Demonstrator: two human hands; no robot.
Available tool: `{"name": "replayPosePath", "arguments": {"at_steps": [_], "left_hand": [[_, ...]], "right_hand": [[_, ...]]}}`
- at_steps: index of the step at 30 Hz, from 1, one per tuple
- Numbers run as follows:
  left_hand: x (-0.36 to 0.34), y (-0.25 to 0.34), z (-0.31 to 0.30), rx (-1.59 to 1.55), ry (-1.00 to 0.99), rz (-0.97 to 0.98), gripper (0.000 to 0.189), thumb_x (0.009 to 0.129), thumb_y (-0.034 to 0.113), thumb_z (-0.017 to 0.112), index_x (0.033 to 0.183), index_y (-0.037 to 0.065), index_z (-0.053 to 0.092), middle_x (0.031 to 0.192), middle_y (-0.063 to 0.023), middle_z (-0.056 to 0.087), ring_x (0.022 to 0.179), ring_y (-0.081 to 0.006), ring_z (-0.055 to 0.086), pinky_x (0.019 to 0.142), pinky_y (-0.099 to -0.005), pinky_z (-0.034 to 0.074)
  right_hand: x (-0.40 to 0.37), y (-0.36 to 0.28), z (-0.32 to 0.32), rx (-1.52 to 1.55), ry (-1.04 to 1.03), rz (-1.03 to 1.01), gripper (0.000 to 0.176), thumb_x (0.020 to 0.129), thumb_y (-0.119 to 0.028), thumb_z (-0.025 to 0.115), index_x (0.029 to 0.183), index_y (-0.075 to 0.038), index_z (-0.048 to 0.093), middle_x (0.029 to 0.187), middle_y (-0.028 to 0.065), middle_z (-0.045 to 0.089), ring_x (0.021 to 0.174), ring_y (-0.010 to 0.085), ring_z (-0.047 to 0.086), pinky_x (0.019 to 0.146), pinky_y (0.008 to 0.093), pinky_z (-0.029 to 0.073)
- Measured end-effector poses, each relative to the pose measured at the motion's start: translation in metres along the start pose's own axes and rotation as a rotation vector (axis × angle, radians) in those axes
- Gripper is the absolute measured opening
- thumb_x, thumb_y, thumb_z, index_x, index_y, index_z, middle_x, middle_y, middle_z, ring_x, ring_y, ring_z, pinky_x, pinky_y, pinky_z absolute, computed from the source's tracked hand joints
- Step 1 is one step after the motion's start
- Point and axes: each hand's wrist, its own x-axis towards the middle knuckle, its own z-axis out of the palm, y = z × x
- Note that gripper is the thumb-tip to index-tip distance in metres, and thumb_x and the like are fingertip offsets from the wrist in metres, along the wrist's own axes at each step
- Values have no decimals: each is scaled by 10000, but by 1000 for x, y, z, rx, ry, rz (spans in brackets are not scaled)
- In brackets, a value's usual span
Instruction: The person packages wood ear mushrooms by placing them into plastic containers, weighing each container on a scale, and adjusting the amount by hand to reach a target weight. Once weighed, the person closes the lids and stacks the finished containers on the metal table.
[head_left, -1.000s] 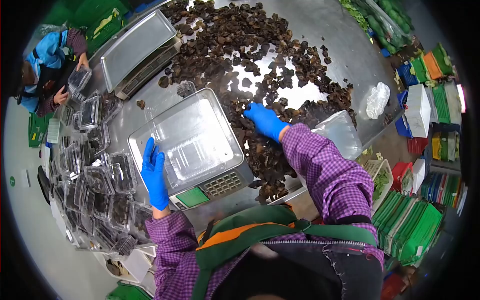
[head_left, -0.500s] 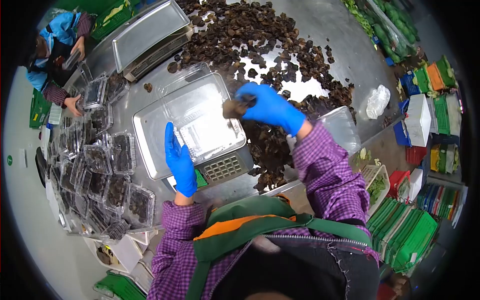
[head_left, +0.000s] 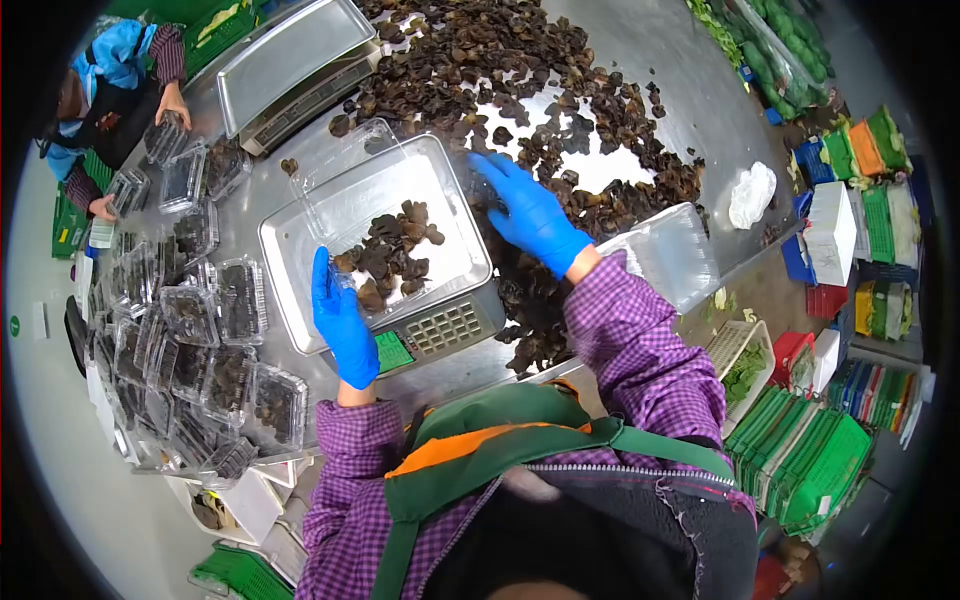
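Both my hands wear blue gloves. My left hand (head_left: 343, 320) is at the near left edge of a clear plastic box on the scale tray (head_left: 290, 290), fingers extended beside the box. Dark mushroom pieces (head_left: 392, 252) lie in the open box, and its clear lid (head_left: 345, 165) leans toward the far side. My right hand (head_left: 530, 212) is just right of the scale with its fingers apart and nothing in it, over the edge of the big heap of dark mushrooms (head_left: 480, 50). The scale's keypad (head_left: 444, 328) faces me.
Filled clear boxes (head_left: 240, 300) crowd the left side. Another scale (head_left: 295, 60) stands at the back left, near a co-worker's hands (head_left: 172, 105). Empty clear boxes (head_left: 670, 255) are stacked at right, with a crumpled white bag (head_left: 752, 195) beyond.
My right hand has let go of its mushrooms, which now lie in the box, and has moved slightly right with its fingers opened. The co-worker's hands have shifted.
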Motion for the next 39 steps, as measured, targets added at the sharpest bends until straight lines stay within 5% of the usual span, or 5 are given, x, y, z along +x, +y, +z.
{"name": "replayPosePath", "arguments": {"at_steps": [8, 13, 15, 28, 39], "left_hand": [[1, -4, 6, 46, -13, -26, 548, 872, -28, 482, 1413, -7, 396, 1461, -104, 405, 1331, -205, 395, 1127, -333, 273], [2, 4, 8, 59, 5, -51, 539, 882, -11, 494, 1412, -10, 394, 1468, -111, 396, 1352, -218, 370, 1141, -344, 250], [4, 5, 7, 53, 29, -46, 527, 895, -7, 495, 1412, -11, 391, 1471, -117, 391, 1364, -226, 354, 1146, -351, 240], [-13, 4, -7, 159, 55, 37, 545, 895, -40, 482, 1427, 1, 370, 1477, -104, 387, 1353, -212, 366, 1125, -341, 273], [-12, 31, 12, 424, -115, 368, 899, 781, 115, 751, 1503, 73, 217, 1542, -111, 263, 1395, -253, 296, 1138, -401, 251]], "right_hand": [[56, 74, 42, -362, -241, -145, 1261, 506, -452, 886, 1517, -260, 156, 1563, 204, 82, 1411, 452, 164, 1074, 605, 290], [69, 85, 56, -279, -248, -244, 688, 714, -275, 764, 1335, -192, 480, 1451, 185, 320, 1265, 399, 415, 953, 500, 462], [53, 91, 60, -261, -258, -199, 394, 788, -194, 654, 1174, -154, 585, 1166, 140, 512, 1117, 352, 509, 862, 464, 497], [26, 69, -27, 198, -148, -7, 522, 629, -101, 793, 1114, -45, 607, 1031, 142, 625, 970, 272, 616, 877, 350, 493], [40, -88, 24, 104, -63, -605, 460, 681, -22, 703, 1114, -155, 621, 1181, 111, 549, 1094, 302, 559, 921, 356, 488]]}}
